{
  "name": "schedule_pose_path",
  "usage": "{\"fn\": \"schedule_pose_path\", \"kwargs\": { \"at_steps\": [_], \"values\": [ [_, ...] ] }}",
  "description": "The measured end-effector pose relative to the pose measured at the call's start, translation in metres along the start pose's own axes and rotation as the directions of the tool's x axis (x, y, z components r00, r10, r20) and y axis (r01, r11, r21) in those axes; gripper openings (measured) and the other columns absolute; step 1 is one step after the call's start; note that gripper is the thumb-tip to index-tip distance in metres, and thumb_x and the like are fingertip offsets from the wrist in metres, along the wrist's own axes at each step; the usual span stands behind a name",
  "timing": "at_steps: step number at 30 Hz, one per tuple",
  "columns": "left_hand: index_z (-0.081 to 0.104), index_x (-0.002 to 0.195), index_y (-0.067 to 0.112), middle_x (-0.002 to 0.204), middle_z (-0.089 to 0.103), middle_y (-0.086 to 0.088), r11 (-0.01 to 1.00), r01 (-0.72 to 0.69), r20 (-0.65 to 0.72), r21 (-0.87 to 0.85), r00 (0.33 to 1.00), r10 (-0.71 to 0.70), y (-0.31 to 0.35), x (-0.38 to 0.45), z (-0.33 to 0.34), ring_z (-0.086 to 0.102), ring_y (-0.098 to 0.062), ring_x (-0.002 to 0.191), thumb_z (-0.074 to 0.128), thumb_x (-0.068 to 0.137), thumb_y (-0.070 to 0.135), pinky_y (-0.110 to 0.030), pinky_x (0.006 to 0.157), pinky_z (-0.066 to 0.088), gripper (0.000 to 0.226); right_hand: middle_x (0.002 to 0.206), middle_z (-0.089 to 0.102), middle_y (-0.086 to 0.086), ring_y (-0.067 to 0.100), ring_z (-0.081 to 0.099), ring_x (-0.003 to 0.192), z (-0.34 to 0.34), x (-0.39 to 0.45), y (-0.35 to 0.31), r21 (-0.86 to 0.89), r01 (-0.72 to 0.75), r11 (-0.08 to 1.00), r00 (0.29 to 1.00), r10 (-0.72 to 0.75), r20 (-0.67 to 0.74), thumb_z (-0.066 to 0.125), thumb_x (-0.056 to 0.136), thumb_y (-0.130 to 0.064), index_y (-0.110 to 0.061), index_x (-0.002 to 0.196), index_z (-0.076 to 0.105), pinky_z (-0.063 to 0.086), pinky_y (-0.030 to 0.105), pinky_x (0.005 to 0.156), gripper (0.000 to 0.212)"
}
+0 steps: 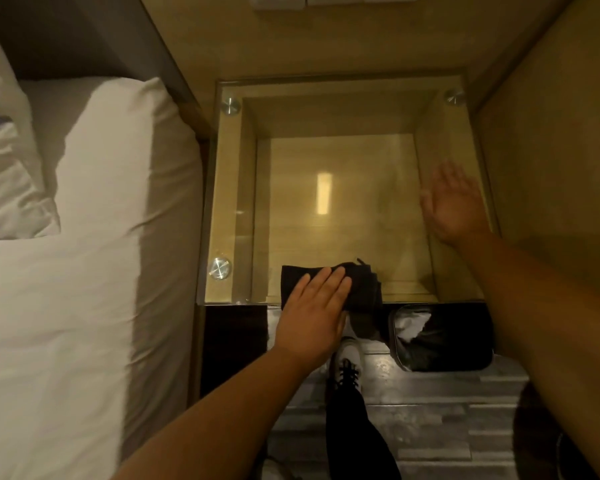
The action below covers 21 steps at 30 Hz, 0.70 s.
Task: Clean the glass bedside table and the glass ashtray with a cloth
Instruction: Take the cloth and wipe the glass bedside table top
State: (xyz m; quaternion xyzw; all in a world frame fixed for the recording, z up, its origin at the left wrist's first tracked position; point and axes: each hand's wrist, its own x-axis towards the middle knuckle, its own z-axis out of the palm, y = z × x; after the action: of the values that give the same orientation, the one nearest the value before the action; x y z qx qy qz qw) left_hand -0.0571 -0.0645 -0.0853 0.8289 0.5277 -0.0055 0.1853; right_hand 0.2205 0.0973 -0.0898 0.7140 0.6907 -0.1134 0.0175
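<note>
- While the head camera looks straight down, a glass bedside table fills the middle of the view, its clear top showing a wooden box frame beneath and round metal fittings at three visible corners.
- A light fixture reflects as a pale upright bar near the centre of the glass.
- The left hand lies flat with straight fingers, pressing on a dark folded cloth at the near edge of the glass top; it presses the cloth rather than grasping it.
- Part of the cloth sticks out to the right of the fingers and slightly overhangs the front edge.
- The right hand is released and flat, fingers straight and a little blurred, over the right side of the glass top; whether it touches the glass cannot be told.
- No ashtray can be seen on the table.
- To the left, just beside the table, a bed carries a white sheet and a white pillow.
- Below the table's front edge stands a dark waste bin with pale crumpled material inside, on a grey plank floor.
- A white shoe with dark laces and a dark trouser leg show between the two forearms.
</note>
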Motion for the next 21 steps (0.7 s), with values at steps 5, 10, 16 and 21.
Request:
{"fn": "schedule_pose_path", "kwargs": {
  "at_steps": [5, 10, 16, 21],
  "values": [
    [0.032, 0.146, 0.02, 0.155, 0.03, -0.001, 0.999, 0.003, -0.022, -0.042, 1.0, -0.004, 0.004, -0.006, -0.002, 0.022, -0.019, 0.144, 0.038, 0.097, 0.034, -0.038, 0.118, 0.005, 0.051, 0.158, 0.01, 0.014, 0.027, 0.006, 0.146, 0.006, -0.025, 0.013, -0.042, -0.065, 0.997, 0.998, 0.065, -0.002, 0.01, 0.095, -0.046, -0.008, 0.15, 0.015, 0.005, 0.048, 0.118, 0.067],
    [0.048, 0.136, 0.021, 0.144, 0.048, 0.002, 0.979, 0.032, -0.078, -0.201, 0.996, -0.049, 0.008, -0.007, -0.015, 0.038, -0.016, 0.134, 0.046, 0.097, 0.029, -0.034, 0.115, 0.018, 0.04, 0.159, 0.008, 0.011, 0.024, 0.002, 0.146, 0.008, -0.025, 0.014, -0.042, -0.068, 0.997, 0.998, 0.067, -0.009, 0.007, 0.093, -0.047, -0.009, 0.15, 0.012, 0.003, 0.046, 0.118, 0.069],
    [0.064, 0.104, 0.029, 0.09, 0.069, 0.002, 0.556, 0.399, 0.253, -0.729, 0.912, -0.323, 0.015, -0.007, -0.053, 0.065, -0.014, 0.082, 0.04, 0.1, 0.036, -0.025, 0.066, 0.048, 0.025, 0.159, 0.011, 0.011, 0.024, 0.004, 0.146, 0.006, -0.023, 0.013, -0.057, -0.091, 0.994, 0.996, 0.091, -0.005, 0.007, 0.092, -0.048, -0.01, 0.15, 0.014, 0.005, 0.047, 0.118, 0.069],
    [0.07, 0.1, 0.022, 0.096, 0.074, -0.008, -0.141, 0.49, 0.503, -0.86, 0.77, -0.393, 0.004, 0.064, -0.101, 0.071, -0.024, 0.089, 0.045, 0.098, 0.033, -0.037, 0.074, 0.053, 0.027, 0.156, 0.021, 0.015, 0.027, 0.013, 0.145, 0.003, -0.023, 0.011, -0.045, -0.082, 0.996, 0.997, 0.082, -0.011, 0.016, 0.092, -0.045, -0.008, 0.147, 0.024, 0.008, 0.047, 0.116, 0.067]
  ]
}}
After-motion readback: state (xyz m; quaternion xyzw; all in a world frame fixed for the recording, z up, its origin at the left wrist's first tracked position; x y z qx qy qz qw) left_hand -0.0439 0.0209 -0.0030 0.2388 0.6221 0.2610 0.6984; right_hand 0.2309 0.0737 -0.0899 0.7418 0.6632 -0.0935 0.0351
